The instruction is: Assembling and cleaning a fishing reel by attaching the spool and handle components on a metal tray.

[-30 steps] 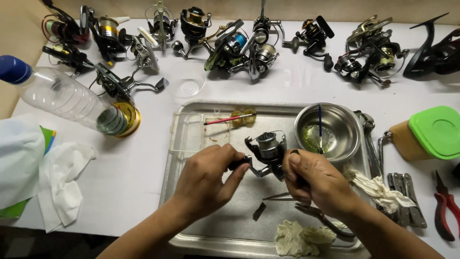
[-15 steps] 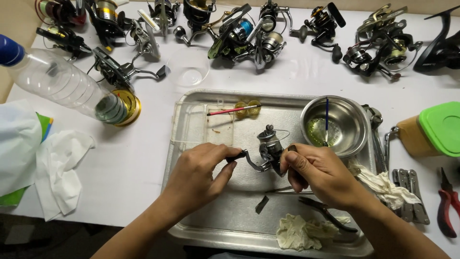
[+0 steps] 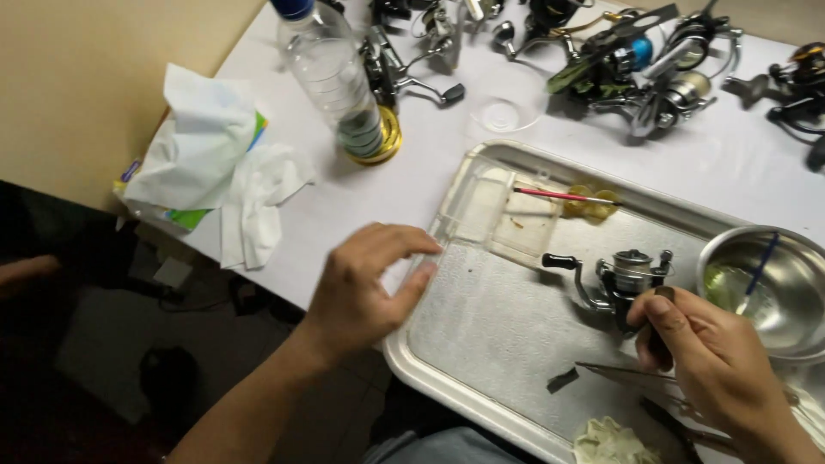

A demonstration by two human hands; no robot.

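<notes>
Over the tray (image 3: 447, 391), right hand (image 3: 709, 365) grips a half-hidden reel (image 3: 623, 279); left hand (image 3: 365, 288) hovers released.

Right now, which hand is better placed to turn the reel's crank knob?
Left, probably. The right hand already grips the fishing reel body on the metal tray. The left hand is free, open at the tray's edge, on the side where the black crank knob points.

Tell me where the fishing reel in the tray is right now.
In the head view, the fishing reel stands on the metal tray, right of centre, held by the right hand just left of the steel bowl.
</notes>
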